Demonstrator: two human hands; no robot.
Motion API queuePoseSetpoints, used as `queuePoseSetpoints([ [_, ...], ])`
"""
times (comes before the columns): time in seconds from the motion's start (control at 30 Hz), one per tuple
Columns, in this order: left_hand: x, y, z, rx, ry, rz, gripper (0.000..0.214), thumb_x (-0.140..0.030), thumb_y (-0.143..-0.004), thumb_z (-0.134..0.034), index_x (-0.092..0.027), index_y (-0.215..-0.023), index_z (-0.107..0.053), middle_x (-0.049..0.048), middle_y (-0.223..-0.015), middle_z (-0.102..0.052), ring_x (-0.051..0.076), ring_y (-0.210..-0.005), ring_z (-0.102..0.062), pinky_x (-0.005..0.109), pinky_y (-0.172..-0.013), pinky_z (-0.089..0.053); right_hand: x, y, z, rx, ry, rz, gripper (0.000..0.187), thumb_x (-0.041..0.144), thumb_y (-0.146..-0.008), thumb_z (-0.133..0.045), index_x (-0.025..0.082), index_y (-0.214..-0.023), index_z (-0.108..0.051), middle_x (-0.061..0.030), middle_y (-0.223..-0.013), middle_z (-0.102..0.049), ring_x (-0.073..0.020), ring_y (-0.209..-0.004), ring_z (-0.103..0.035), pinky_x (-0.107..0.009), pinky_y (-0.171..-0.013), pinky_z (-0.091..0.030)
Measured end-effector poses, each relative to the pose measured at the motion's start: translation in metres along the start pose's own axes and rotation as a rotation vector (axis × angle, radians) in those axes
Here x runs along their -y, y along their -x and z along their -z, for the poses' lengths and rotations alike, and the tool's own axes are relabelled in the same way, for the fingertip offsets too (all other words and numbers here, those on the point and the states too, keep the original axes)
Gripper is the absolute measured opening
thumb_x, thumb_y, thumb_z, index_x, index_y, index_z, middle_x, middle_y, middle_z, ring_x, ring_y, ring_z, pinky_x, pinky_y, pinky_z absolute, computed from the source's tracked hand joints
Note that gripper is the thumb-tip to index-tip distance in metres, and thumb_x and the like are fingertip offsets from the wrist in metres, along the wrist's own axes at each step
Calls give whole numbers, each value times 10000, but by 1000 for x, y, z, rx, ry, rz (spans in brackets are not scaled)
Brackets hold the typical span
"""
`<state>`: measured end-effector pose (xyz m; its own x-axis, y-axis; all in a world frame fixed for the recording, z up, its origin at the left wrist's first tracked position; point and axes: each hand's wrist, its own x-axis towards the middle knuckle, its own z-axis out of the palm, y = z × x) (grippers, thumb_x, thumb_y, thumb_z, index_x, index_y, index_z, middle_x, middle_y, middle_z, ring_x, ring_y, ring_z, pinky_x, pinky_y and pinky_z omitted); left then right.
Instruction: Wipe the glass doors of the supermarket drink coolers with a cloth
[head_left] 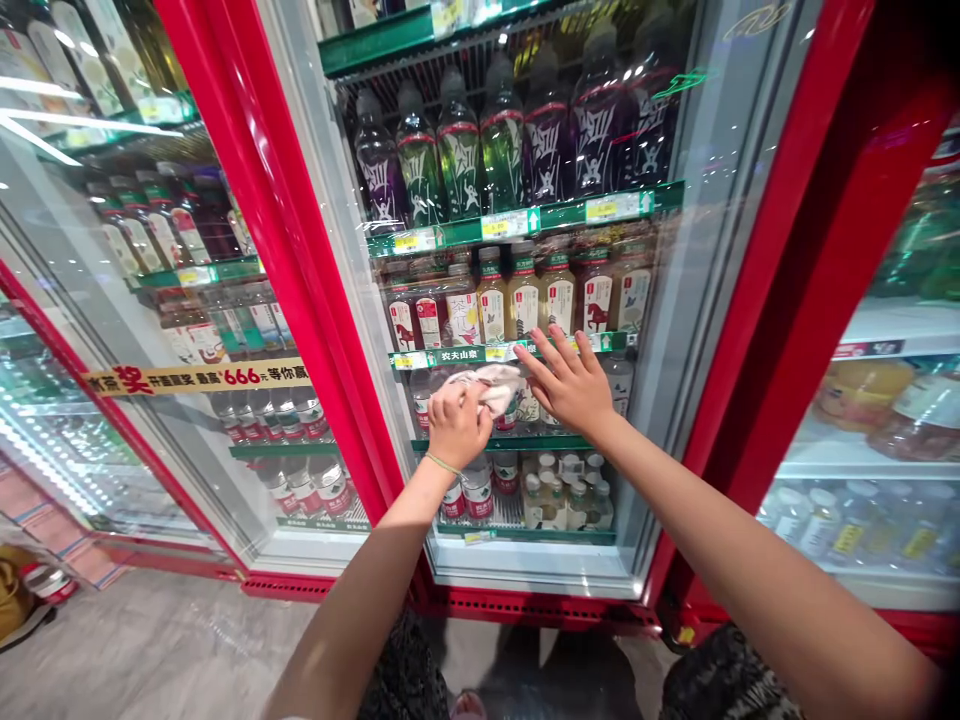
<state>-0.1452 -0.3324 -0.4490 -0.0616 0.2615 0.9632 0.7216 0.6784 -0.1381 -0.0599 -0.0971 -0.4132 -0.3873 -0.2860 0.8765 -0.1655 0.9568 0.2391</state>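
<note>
My left hand is closed around a crumpled whitish cloth, which lies against the glass door of a red-framed drinks fridge. A thin band circles that wrist. To its right, my right hand has its fingers spread, palm toward the same glass, with nothing in it. Behind the pane, tea bottles stand in a row just above both hands. Parts of the lower shelves are hidden by my hands and forearms.
Dark sports-drink bottles fill a higher shelf. A second fridge door with a printed banner strip stands to the left. Shelves of bottles are at the right, beyond a red frame. Grey floor lies below.
</note>
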Motion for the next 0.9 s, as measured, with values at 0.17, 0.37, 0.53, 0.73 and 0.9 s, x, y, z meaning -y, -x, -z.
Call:
queuePoseSetpoints([
  [0.17, 45, -9, 16, 72, 7, 3, 245, -285, -952, -584, -246, -1142, -734, 121, -1123, -606, 269, -1112, -575, 403, -1020, -452, -1, 0, -2, -37, 44, 35, 700, 319, -1033, -521, 379, -1658, -211, -24, -1705, -291, -297, -1586, -284, -626, -1296, -220],
  [0.37, 53, -38, 22, -204, -12, 186, 248, -241, -998, -511, -145, -1141, -690, 181, -1230, -569, 288, -1206, -538, 466, -1063, -449, -1, 1, -4, -36, 26, 23, 751, 310, -1022, -546, 399, -1660, -161, -10, -1712, -259, -307, -1582, -291, -630, -1301, -204],
  [0.53, 30, -10, 20, 167, 175, -203, 215, -242, -980, -578, -288, -1143, -711, 67, -1147, -714, 219, -1058, -622, 370, -958, -508, -2, 1, -4, -54, 83, 48, 754, 342, -1026, -544, 387, -1665, -146, -19, -1710, -262, -303, -1580, -297, -621, -1292, -235],
  [0.73, 68, -21, 35, -42, -3, 157, 387, -184, -989, -477, -199, -1334, -653, 167, -1200, -631, 293, -1138, -562, 472, -1004, -465, -1, 2, -4, -39, 30, 22, 747, 331, -1022, -539, 407, -1661, -160, -5, -1715, -253, -313, -1582, -292, -634, -1296, -208],
  [0.9, 59, 5, 32, 120, 0, 3, 354, -184, -978, -539, -298, -1261, -717, 128, -1156, -629, 262, -1039, -580, 404, -893, -490, -2, 3, -4, -42, 45, 24, 733, 342, -1025, -528, 406, -1661, -169, -2, -1719, -245, -308, -1587, -281, -628, -1294, -210],
])
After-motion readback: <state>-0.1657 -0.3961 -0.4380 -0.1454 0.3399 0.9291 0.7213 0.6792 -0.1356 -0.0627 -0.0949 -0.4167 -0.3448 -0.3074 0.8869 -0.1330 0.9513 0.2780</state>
